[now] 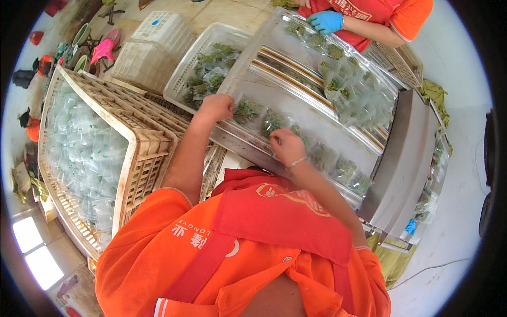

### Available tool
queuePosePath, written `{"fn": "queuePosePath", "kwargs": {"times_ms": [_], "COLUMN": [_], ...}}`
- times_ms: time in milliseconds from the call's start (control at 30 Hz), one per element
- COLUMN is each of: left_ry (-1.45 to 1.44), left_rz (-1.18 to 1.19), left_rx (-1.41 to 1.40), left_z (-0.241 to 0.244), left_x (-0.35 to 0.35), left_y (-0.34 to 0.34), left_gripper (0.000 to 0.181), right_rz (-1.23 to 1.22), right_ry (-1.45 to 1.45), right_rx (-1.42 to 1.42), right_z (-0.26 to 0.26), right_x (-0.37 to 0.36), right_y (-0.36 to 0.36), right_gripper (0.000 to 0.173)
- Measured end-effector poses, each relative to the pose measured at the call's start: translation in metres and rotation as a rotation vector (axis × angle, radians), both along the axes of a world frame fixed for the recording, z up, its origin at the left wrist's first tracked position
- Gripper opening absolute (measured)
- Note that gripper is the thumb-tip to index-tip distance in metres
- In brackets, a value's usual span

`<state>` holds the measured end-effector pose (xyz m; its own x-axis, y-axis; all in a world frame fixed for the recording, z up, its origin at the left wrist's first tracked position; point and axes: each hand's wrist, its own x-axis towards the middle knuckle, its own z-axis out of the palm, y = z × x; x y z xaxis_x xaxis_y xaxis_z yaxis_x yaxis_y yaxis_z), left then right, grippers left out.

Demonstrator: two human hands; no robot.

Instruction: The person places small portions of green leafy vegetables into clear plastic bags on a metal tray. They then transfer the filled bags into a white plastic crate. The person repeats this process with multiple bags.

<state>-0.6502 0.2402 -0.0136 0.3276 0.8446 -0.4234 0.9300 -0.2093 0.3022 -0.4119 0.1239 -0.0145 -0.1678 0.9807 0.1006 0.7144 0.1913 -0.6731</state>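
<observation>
A steel vacuum-sealing machine with a flat bed (295, 103) stretches before me, two sealing bars (293, 85) running along its middle. Along the near side lies a row of clear plastic bags with green produce, perhaps peppercorn clusters. My left hand (218, 107) is curled at the bed's left corner, beside the first bag (247, 110). Over the near edge, my right hand (288, 147) has its fingers bent next to the second bag (273, 121). Whether either hand pinches a bag edge cannot be made out. More filled bags (344, 168) continue to the right.
Opposite, a co-worker's blue-gloved hand (325, 22) rests by the far row. Filled bags (356, 91) are heaped on the bed's far right, beside the steel lid (400, 158). A white crate (174, 85) holds filled bags; a large crate (136, 138) at left holds clear bags.
</observation>
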Motion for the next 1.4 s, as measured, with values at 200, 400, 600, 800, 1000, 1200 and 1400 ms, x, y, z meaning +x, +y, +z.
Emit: {"fn": "queuePosePath", "kwargs": {"times_ms": [200, 400, 600, 800, 1000, 1200, 1400], "left_ry": [0.112, -0.217, -0.86, -0.983, -1.319, -1.169, -1.039], "left_rz": [0.002, 0.049, -0.13, 0.045, 0.155, -0.001, 0.115], "left_rx": [0.074, 0.286, -0.241, -0.358, -0.391, -0.574, -0.378], "left_z": [0.0, 0.05, 0.027, 0.0, 0.018, 0.017, 0.02], "left_x": [-0.002, 0.064, 0.213, 0.284, 0.307, 0.327, 0.361], "left_y": [0.0, -0.013, -0.055, -0.061, -0.076, -0.069, -0.07], "left_gripper": [0.017, 0.027, 0.021, 0.032, 0.037, 0.022, 0.019], "right_rz": [-0.439, -0.855, -0.799, -0.683, -0.564, -0.57, -0.779], "right_ry": [0.379, 0.479, 0.036, 0.223, 0.44, 0.535, 0.475], "right_rx": [-0.081, 0.089, 0.274, 0.111, -0.062, -0.058, -0.372], "right_z": [0.003, 0.013, 0.003, 0.022, 0.032, 0.024, 0.03], "right_x": [0.089, 0.166, 0.188, 0.204, 0.231, 0.263, 0.297], "right_y": [-0.036, -0.02, 0.029, -0.005, -0.064, -0.075, -0.061], "right_gripper": [0.01, 0.011, 0.018, 0.006, 0.006, 0.01, 0.013]}}
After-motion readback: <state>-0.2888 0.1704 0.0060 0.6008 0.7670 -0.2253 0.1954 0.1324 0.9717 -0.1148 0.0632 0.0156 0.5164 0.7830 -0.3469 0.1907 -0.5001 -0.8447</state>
